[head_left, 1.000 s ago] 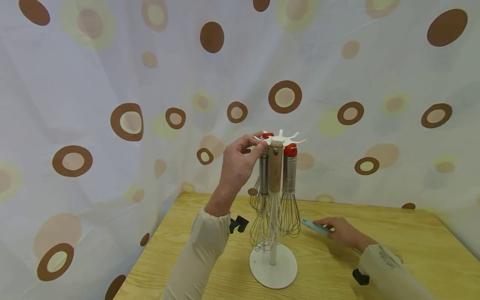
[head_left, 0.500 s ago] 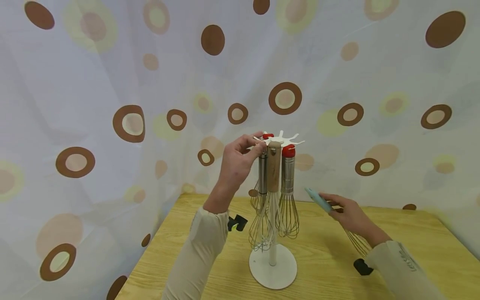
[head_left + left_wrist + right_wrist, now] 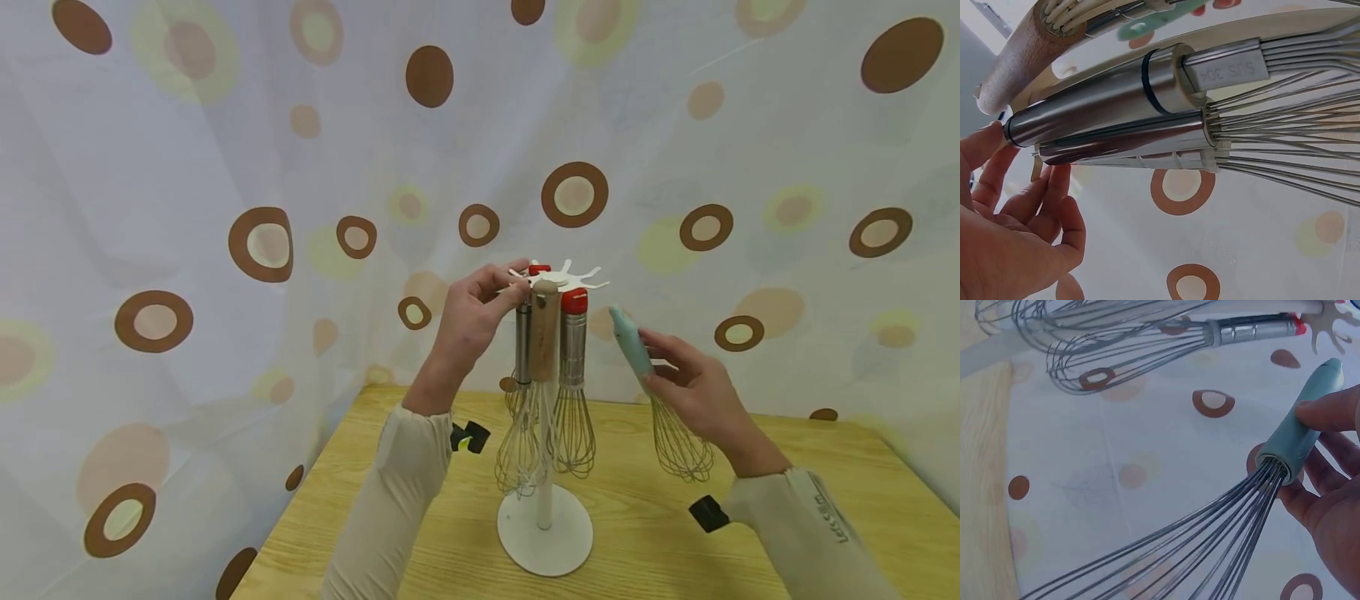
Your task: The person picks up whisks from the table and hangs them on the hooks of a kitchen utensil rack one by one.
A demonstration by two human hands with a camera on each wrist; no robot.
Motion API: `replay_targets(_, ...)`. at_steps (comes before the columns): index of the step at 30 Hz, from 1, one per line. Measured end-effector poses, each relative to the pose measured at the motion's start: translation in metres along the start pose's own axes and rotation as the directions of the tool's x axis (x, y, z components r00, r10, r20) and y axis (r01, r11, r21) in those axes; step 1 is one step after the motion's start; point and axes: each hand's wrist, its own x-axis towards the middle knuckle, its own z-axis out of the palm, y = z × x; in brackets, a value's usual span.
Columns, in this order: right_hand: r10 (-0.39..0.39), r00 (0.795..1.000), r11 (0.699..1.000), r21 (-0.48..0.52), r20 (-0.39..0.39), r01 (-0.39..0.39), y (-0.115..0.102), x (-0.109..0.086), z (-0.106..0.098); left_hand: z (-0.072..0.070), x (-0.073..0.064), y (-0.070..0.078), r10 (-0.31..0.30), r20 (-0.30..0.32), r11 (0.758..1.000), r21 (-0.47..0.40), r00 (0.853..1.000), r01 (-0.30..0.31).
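Observation:
My left hand (image 3: 474, 315) pinches the edge of the white whisk stand's (image 3: 546, 542) pronged top, by the end of a steel-handled whisk (image 3: 1097, 94). Beside that whisk hang a wooden-handled whisk (image 3: 543, 333) and a steel whisk with a red end (image 3: 573, 342). More handles show behind them in the left wrist view. My right hand (image 3: 697, 392) grips a whisk with a light blue handle (image 3: 1300, 425), thumb on one side and fingers on the other. That whisk is in the air right of the stand, its handle tilted up and left, its wires hanging below.
The stand's round base rests on a wood-grain table (image 3: 420, 508). A whitish curtain (image 3: 360, 133) with brown and yellow dots hangs behind and along the left. Several bare prongs (image 3: 592, 273) point to the back and right of the stand's top.
My right hand has lifted the light blue whisk from low over the table to near the stand's top, turning its handle more upright. My left hand keeps its place at the stand.

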Motion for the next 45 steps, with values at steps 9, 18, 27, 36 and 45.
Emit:
replay_targets(9,-0.151,0.98,0.962,0.21,-0.127,0.175,-0.035,0.02,0.013,-0.006,0.003,-0.004,-0.009,0.03,1.0,-0.027,1.0,0.01)
replay_targets(18,-0.213,0.968,0.939,0.244,-0.135,0.241,-0.046,0.027,0.023,-0.009,0.005,-0.008,0.013,0.055,0.999,-0.05,0.998,-0.01)
replay_targets(27,-0.23,0.966,0.965,0.103,-0.115,0.241,-0.047,0.028,0.029,-0.011,0.007,-0.011,0.015,0.072,0.998,-0.058,0.997,-0.01)
replay_targets(36,-0.248,0.964,0.957,0.13,-0.101,0.259,-0.043,0.03,0.039,-0.01,0.009,-0.015,0.025,0.086,0.998,-0.061,0.996,-0.02)
replay_targets(45,-0.234,0.967,0.965,0.095,-0.105,0.244,-0.039,0.023,0.046,-0.004,0.003,-0.018,0.034,0.072,0.996,-0.084,0.997,-0.028)
